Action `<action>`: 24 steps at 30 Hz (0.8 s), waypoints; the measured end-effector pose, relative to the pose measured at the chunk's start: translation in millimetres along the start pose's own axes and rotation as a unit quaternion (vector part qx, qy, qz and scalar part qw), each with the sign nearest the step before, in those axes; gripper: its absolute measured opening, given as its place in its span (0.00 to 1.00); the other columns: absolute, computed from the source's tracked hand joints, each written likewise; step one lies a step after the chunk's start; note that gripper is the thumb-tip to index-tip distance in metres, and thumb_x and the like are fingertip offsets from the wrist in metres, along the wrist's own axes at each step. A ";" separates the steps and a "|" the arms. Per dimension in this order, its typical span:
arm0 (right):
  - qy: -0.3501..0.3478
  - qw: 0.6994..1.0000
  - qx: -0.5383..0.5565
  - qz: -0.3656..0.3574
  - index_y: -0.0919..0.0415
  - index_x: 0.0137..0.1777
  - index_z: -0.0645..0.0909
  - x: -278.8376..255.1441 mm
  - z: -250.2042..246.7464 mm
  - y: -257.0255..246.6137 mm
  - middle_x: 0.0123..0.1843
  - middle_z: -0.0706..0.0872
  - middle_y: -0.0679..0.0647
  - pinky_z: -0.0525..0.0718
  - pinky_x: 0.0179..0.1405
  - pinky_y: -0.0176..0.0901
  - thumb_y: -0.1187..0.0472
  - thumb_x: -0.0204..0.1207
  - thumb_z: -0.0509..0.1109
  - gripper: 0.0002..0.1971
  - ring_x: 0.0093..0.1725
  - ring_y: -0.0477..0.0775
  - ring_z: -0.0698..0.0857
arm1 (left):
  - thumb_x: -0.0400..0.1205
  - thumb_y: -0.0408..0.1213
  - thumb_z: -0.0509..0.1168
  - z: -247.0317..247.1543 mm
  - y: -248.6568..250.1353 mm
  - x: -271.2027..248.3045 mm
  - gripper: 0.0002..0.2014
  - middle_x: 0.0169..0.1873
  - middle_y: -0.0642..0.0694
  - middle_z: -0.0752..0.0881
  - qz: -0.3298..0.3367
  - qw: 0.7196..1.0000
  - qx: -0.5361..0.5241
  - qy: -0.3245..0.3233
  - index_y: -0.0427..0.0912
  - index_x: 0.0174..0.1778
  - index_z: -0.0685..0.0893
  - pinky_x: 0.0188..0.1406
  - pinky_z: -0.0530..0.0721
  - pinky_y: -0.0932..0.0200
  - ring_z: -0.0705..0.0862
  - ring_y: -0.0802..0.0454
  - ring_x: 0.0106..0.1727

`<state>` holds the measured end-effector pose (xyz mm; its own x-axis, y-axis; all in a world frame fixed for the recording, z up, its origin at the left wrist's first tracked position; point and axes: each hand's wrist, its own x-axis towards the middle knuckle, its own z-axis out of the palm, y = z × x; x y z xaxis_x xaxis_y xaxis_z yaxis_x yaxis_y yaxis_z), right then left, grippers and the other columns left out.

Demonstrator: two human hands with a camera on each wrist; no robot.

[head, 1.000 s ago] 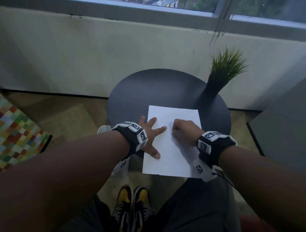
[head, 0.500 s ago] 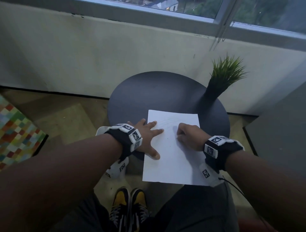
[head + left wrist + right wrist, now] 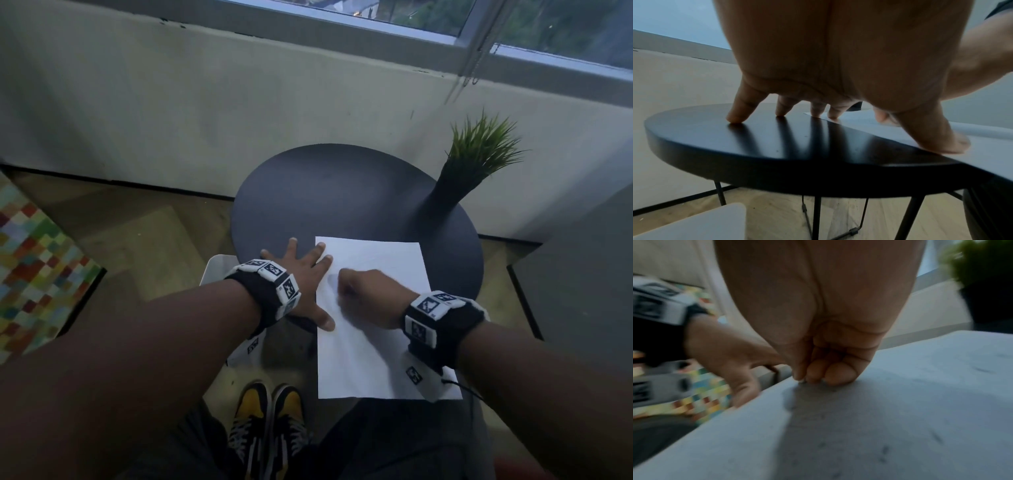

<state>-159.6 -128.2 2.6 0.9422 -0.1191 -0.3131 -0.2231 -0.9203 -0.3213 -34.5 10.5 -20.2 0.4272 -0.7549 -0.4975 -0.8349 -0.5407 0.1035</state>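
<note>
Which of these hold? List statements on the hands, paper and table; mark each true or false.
1. The left hand lies spread, fingers straight, across the table and the left edge of the paper. True.
2. The right hand lies flat on the paper. False: its fingers are curled, tips touching it.
3. The paper lies wholly on the table. False: its near end overhangs the rim.
4. The plant stands beyond the paper, to the right. True.
</note>
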 end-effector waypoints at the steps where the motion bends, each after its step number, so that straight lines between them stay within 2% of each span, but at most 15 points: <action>1: -0.032 0.999 -0.017 -0.029 0.54 0.46 0.76 -2.4 1.9 -5.9 0.41 0.84 0.50 0.78 0.41 0.45 0.56 0.79 0.66 0.03 0.40 0.54 0.80 | 0.59 0.85 0.65 0.8 -0.3 0.4 0.69 0.88 0.59 0.34 0.002 1.000 0.001 0.000 0.58 0.89 0.39 0.72 0.52 0.10 0.36 0.30 0.88; 3: -0.036 0.998 -0.038 -0.033 0.53 0.45 0.76 2.5 -3.3 -5.0 0.41 0.84 0.49 0.77 0.41 0.44 0.57 0.78 0.66 0.02 0.40 0.54 0.81 | 0.58 0.86 0.65 1.0 -1.1 1.3 0.69 0.88 0.59 0.34 0.002 1.000 0.003 -0.003 0.58 0.88 0.38 0.71 0.54 0.10 0.36 0.29 0.88; 5: 0.019 0.998 -0.023 0.052 0.55 0.45 0.78 14.1 -14.4 7.6 0.45 0.88 0.53 0.81 0.45 0.46 0.60 0.77 0.61 0.04 0.45 0.58 0.84 | 0.58 0.86 0.65 0.7 -0.5 2.0 0.70 0.88 0.58 0.34 0.002 1.000 0.005 -0.007 0.58 0.88 0.38 0.71 0.55 0.10 0.36 0.29 0.88; 7: 0.068 0.991 -0.008 0.115 0.58 0.47 0.78 19.7 -19.6 18.0 0.48 0.88 0.57 0.80 0.45 0.48 0.61 0.77 0.59 0.06 0.47 0.60 0.83 | 0.59 0.85 0.65 0.3 -0.2 2.1 0.69 0.88 0.57 0.34 0.002 1.000 0.006 -0.013 0.57 0.88 0.37 0.71 0.54 0.10 0.35 0.29 0.88; 9: 0.063 0.994 -0.030 0.079 0.59 0.48 0.76 17.2 -11.7 5.8 0.47 0.88 0.58 0.80 0.45 0.49 0.60 0.79 0.60 0.05 0.47 0.62 0.84 | 0.59 0.85 0.65 -0.1 -0.5 1.8 0.69 0.88 0.58 0.33 0.001 1.000 0.006 -0.013 0.58 0.88 0.37 0.71 0.55 0.10 0.35 0.29 0.88; 12: -0.021 0.998 -0.052 -0.038 0.58 0.52 0.77 7.3 5.7 -23.4 0.49 0.89 0.59 0.78 0.41 0.45 0.58 0.80 0.66 0.05 0.43 0.60 0.84 | 0.58 0.86 0.64 2.1 -2.4 2.3 0.69 0.88 0.59 0.33 0.001 1.000 0.009 -0.006 0.59 0.88 0.37 0.71 0.56 0.10 0.36 0.30 0.88; 13: -0.029 0.998 -0.049 -0.035 0.58 0.52 0.78 8.5 2.9 -22.1 0.50 0.89 0.58 0.79 0.43 0.46 0.58 0.79 0.66 0.06 0.44 0.59 0.85 | 0.58 0.87 0.63 2.8 -2.6 3.0 0.69 0.88 0.60 0.33 0.002 1.000 0.010 -0.006 0.59 0.88 0.37 0.71 0.56 0.10 0.36 0.30 0.88; 15: 0.009 0.999 -0.028 0.033 0.58 0.52 0.80 23.1 -8.4 -4.5 0.51 0.89 0.57 0.81 0.48 0.48 0.59 0.78 0.65 0.06 0.50 0.60 0.86 | 0.57 0.87 0.62 3.8 -2.7 4.4 0.69 0.88 0.60 0.33 0.003 1.000 0.013 -0.004 0.60 0.88 0.37 0.71 0.56 0.10 0.36 0.30 0.88; 17: 0.055 0.992 0.008 0.109 0.57 0.49 0.79 33.3 -18.1 13.7 0.50 0.88 0.56 0.81 0.48 0.48 0.60 0.76 0.63 0.05 0.51 0.60 0.85 | 0.57 0.87 0.62 3.7 -2.6 4.2 0.69 0.88 0.60 0.33 0.000 1.000 0.013 -0.009 0.60 0.87 0.36 0.72 0.55 0.10 0.36 0.30 0.88; 18: 0.068 0.990 0.012 0.121 0.57 0.48 0.78 35.4 -17.7 15.4 0.50 0.87 0.56 0.81 0.47 0.48 0.61 0.77 0.62 0.05 0.50 0.60 0.84 | 0.57 0.87 0.62 3.6 -2.5 3.9 0.69 0.88 0.60 0.33 -0.001 1.000 0.013 -0.011 0.60 0.87 0.35 0.72 0.55 0.10 0.36 0.30 0.88; 20: 0.059 0.994 -0.001 0.089 0.59 0.49 0.77 32.7 -10.5 2.9 0.49 0.87 0.57 0.81 0.48 0.49 0.60 0.79 0.61 0.05 0.47 0.61 0.84 | 0.57 0.87 0.62 3.9 -2.7 3.8 0.69 0.88 0.60 0.33 0.000 1.000 0.014 -0.006 0.60 0.87 0.36 0.71 0.56 0.11 0.36 0.31 0.88; 22: 0.011 1.000 -0.006 0.015 0.59 0.51 0.78 21.9 -1.7 -13.2 0.48 0.88 0.57 0.83 0.47 0.49 0.59 0.81 0.62 0.05 0.46 0.60 0.85 | 0.56 0.88 0.62 5.1 -3.5 3.7 0.70 0.88 0.61 0.34 0.002 1.000 0.015 0.003 0.60 0.87 0.37 0.70 0.58 0.11 0.37 0.31 0.88; 23: -0.003 1.000 -0.004 -0.002 0.58 0.51 0.79 18.6 -1.3 -14.0 0.49 0.88 0.56 0.83 0.48 0.49 0.59 0.81 0.63 0.05 0.47 0.59 0.85 | 0.56 0.88 0.62 5.1 -3.7 3.5 0.70 0.88 0.61 0.34 0.002 1.000 0.017 0.003 0.60 0.87 0.37 0.70 0.58 0.11 0.37 0.30 0.88; 24: -0.001 1.000 -0.002 0.014 0.57 0.51 0.80 19.6 -4.9 -9.6 0.49 0.88 0.55 0.83 0.48 0.48 0.59 0.80 0.64 0.05 0.48 0.58 0.85 | 0.56 0.88 0.62 4.3 -3.6 3.5 0.69 0.88 0.60 0.34 0.002 1.000 0.018 0.000 0.60 0.87 0.37 0.70 0.59 0.11 0.37 0.30 0.88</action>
<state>-137.7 -123.6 3.9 0.9351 -0.1441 -0.3239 -0.2485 -0.9180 -0.3090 -31.5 11.4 -26.0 0.4243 -0.7564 -0.4979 -0.8481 -0.5247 0.0744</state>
